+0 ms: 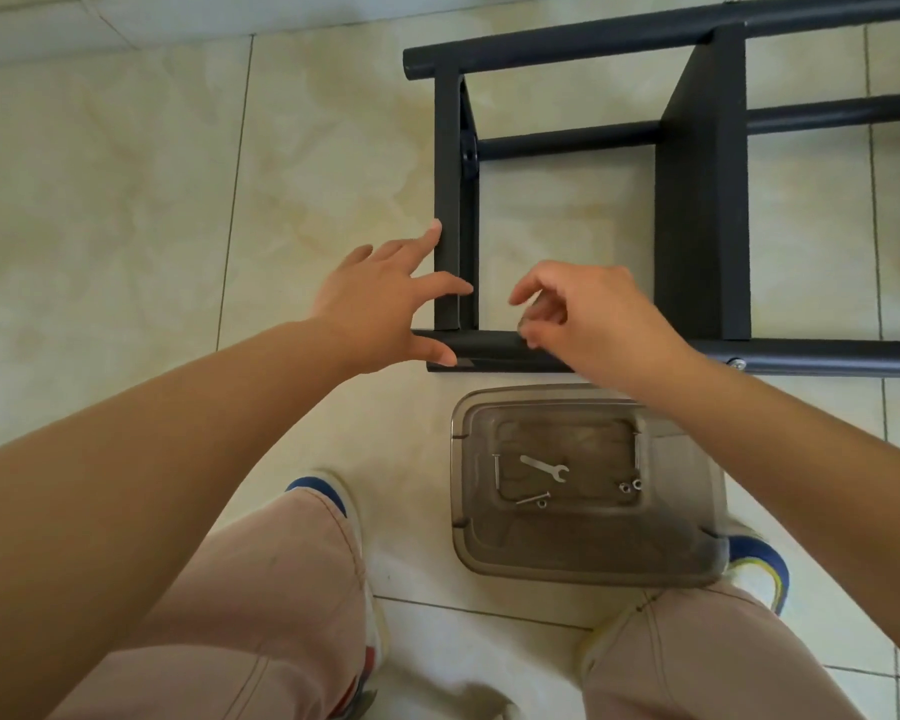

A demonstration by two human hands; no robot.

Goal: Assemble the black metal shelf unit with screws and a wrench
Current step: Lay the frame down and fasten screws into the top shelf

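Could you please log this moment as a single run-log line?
left hand: open, fingers touching shelf frame | right hand: pinching small part, unclear | wrench: unused, in plastic tub with screws

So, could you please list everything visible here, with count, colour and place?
shelf unit: one, black, lying on the floor, upper right
plastic container: one, clear grey, floor between the feet
wrench: one, silver, inside the container
long screws: two, silver, in the container
nuts: about three, silver, in the container
floor: beige tiles
shoes: two, white and blue
left hand: open, fingers on the frame corner
right hand: pinching something small, unclear, at the lower tube
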